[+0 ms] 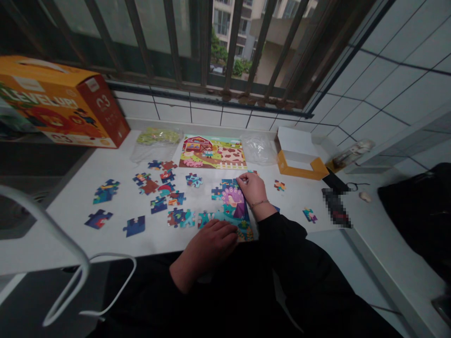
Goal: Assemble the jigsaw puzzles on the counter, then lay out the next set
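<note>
A partly joined jigsaw puzzle with a purple peacock lies near the counter's front edge. My right hand is at its upper right corner, thumb and fingertips pinched on a puzzle piece that they mostly cover. Over the puzzle's lower edge rests my left hand, its fingers laid loosely across the pieces and covering part of the picture. To the left is a joined pair of pieces, and a loose blue-white piece lies above it. Another loose piece sits right of my right hand.
Several loose pieces spread over the left of the white counter. Behind the puzzle lie a farm picture, plastic bags and an opened yellow-white box. A large orange box stands back left; a white curved tube crosses the left foreground.
</note>
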Available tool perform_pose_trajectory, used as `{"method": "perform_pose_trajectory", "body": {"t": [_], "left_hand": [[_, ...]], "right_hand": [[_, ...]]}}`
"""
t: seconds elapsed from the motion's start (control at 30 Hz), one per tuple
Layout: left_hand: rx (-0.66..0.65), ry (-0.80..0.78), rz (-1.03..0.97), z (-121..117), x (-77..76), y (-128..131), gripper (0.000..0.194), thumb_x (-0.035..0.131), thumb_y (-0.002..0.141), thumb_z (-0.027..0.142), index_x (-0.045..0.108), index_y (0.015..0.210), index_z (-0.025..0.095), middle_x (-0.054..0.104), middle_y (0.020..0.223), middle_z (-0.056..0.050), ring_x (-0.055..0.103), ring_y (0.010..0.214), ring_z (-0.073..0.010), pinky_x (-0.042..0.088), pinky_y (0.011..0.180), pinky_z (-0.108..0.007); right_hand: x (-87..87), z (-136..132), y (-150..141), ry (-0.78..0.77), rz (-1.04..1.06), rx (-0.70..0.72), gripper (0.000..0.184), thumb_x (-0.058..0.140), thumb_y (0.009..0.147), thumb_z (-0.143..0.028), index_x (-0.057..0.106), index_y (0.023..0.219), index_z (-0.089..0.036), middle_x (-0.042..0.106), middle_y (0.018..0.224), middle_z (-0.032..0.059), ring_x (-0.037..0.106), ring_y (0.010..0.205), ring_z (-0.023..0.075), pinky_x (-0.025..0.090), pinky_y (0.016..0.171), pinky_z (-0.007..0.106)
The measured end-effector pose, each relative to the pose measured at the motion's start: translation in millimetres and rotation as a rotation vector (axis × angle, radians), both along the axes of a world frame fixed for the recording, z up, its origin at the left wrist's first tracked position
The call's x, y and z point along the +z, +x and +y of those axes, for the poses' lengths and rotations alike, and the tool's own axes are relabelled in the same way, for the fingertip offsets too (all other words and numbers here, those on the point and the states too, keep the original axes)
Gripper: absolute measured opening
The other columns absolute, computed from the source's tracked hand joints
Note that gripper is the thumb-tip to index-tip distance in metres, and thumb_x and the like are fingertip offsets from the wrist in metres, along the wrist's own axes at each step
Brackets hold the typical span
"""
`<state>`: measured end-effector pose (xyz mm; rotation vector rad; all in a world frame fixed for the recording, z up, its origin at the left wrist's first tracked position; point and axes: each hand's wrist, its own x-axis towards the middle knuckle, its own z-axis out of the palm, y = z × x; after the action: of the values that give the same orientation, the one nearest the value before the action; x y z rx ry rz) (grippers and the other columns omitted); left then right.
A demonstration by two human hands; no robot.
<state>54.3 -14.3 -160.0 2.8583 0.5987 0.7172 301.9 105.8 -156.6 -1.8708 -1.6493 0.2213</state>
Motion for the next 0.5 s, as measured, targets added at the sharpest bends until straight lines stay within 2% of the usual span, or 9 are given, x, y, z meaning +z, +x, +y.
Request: {"method": "perform_pose_trajectory", "body": {"t": [0.1, 0.3, 0.5], "left_hand": [[-0.006, -0.005, -0.007, -0.4, 0.9, -0.3, 0.006, 0.063, 0.109, 0.026, 0.068, 0.111, 0.022, 0.077, 0.121, -0.006, 0.07, 0.11, -0.0234, 0.05, 0.093, -0.042], [-0.007, 0.0, -0.013, 0.0, 1.5, -0.3, 0.006, 0.063, 0.109, 0.025, 0.068, 0.112, 0.022, 0.077, 0.122, -0.007, 0.07, 0.111, -0.0239, 0.05, 0.094, -0.042], [-0.009, 0.006, -0.008, 0.0, 0.7, -0.1, 0.005, 0.063, 0.109, 0.025, 0.067, 0.111, 0.022, 0.077, 0.121, -0.006, 0.07, 0.108, -0.0237, 0.05, 0.093, -0.042]], "right_hand": [[0.4, -1.0, -2.6, -0.002, -0.062, 0.032, 0.011, 0.075, 0.099, -0.029, 0.074, 0.092, -0.02, 0.073, 0.103, 0.0105, 0.066, 0.105, 0.0268, 0.05, 0.099, 0.038], [1.8, -5.8, -12.0, -0.021, -0.149, 0.113, 0.012, 0.065, 0.107, -0.028, 0.073, 0.099, -0.023, 0.068, 0.108, 0.0095, 0.064, 0.102, 0.0257, 0.051, 0.094, 0.036], [5.4, -5.4, -15.5, -0.027, -0.21, 0.161, 0.015, 0.062, 0.11, -0.027, 0.073, 0.102, -0.022, 0.066, 0.113, 0.0109, 0.064, 0.105, 0.0254, 0.051, 0.096, 0.035]]}}
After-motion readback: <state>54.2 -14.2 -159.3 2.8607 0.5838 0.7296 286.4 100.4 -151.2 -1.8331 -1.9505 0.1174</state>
